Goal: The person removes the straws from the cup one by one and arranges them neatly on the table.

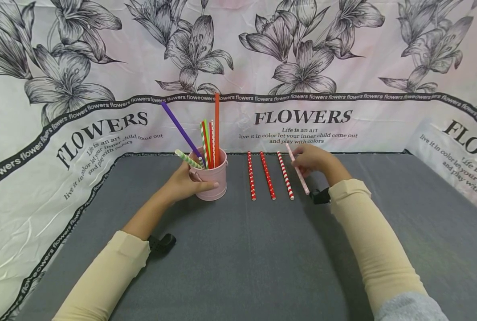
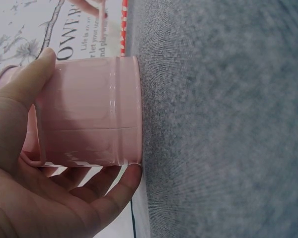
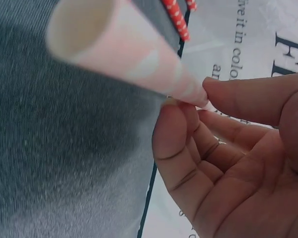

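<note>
My left hand (image 1: 186,183) grips a small pink bucket (image 1: 216,185) from its left side, thumb across the front and fingers curled behind, as the left wrist view shows. Several paper and plastic straws stand in the bucket, among them a long purple straw (image 1: 180,129) and a tall orange straw (image 1: 217,120). At the right, my right hand (image 1: 311,159) pinches a pale pink-and-white paper straw (image 1: 298,171) between thumb and fingertips. In the right wrist view this straw (image 3: 139,52) points its hollow end toward the camera.
Left of the right hand, two red straws with white dots (image 1: 251,176) (image 1: 268,176) and a red-and-white striped straw (image 1: 285,176) lie in a row on the grey table (image 1: 238,258). A white flower-printed cloth (image 1: 206,120) hangs along the back.
</note>
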`<state>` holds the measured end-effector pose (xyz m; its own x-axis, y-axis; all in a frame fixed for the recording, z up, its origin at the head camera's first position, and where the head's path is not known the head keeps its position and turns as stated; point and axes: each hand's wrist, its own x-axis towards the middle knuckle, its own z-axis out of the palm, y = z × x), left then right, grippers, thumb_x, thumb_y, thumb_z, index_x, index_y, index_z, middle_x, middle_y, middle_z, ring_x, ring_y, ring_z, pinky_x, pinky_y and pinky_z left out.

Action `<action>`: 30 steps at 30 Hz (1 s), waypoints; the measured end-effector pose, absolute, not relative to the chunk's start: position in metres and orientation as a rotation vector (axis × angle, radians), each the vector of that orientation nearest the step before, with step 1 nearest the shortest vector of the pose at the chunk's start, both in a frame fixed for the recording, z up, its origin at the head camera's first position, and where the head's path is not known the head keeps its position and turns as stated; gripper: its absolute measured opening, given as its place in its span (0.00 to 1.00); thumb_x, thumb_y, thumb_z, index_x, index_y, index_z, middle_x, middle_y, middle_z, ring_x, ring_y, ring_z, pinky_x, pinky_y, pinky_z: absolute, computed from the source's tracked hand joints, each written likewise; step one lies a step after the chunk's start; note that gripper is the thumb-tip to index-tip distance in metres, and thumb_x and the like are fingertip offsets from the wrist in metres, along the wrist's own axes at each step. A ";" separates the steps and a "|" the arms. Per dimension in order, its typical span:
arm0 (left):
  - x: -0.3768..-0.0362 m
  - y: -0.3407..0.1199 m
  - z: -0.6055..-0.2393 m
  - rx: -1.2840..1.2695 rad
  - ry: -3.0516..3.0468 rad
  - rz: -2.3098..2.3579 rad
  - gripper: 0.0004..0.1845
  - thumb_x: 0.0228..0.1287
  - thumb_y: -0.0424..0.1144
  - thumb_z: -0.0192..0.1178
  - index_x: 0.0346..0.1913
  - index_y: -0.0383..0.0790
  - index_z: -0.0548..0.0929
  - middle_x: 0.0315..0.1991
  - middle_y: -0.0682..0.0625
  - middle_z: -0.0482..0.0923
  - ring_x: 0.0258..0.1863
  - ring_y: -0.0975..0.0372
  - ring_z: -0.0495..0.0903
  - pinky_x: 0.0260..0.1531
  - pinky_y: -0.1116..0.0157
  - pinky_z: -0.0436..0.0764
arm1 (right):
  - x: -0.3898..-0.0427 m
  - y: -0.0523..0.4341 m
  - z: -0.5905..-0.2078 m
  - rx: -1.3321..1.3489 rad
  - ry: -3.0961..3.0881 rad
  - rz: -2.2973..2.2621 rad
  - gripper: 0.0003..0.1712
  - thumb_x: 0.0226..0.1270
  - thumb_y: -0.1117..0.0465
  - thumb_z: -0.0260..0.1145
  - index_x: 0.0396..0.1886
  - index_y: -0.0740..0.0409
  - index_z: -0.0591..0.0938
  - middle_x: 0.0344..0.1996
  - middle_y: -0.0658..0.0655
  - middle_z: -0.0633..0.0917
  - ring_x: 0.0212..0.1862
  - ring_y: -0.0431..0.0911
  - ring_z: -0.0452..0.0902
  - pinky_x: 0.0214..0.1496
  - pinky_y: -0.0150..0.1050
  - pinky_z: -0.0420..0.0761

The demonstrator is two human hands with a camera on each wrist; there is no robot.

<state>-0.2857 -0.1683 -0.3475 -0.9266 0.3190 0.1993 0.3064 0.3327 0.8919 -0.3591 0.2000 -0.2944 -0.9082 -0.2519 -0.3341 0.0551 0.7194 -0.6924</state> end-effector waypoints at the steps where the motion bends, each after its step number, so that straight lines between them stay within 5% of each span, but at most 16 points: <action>1: -0.286 -0.168 -0.348 0.602 2.554 1.706 0.53 0.55 0.38 0.77 0.77 0.48 0.53 0.67 0.42 0.67 0.64 0.49 0.71 0.61 0.43 0.71 | -0.360 0.202 -0.295 -0.149 2.520 -1.021 0.28 0.74 0.70 0.56 0.69 0.77 0.63 0.34 0.64 0.79 0.29 0.47 0.78 0.38 0.46 0.84; 13: -0.285 -0.168 -0.348 0.609 2.545 1.722 0.52 0.56 0.39 0.76 0.77 0.48 0.54 0.69 0.44 0.66 0.69 0.48 0.64 0.65 0.38 0.63 | -0.369 0.221 -0.306 0.017 2.515 -0.972 0.27 0.73 0.70 0.56 0.68 0.77 0.64 0.37 0.66 0.79 0.33 0.50 0.78 0.42 0.47 0.84; 30: -0.289 -0.171 -0.348 0.581 2.556 1.694 0.54 0.54 0.41 0.78 0.78 0.50 0.52 0.68 0.44 0.67 0.67 0.49 0.67 0.63 0.41 0.67 | -0.384 0.229 -0.326 0.137 2.544 -0.914 0.24 0.72 0.67 0.58 0.64 0.73 0.69 0.30 0.60 0.78 0.30 0.47 0.76 0.35 0.41 0.84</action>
<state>-0.2885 -0.1706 -0.3483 -0.9305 0.3161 0.1849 0.2935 0.3417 0.8928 -0.3838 0.2288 -0.3259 -0.9021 -0.0518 -0.4283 0.2326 0.7778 -0.5839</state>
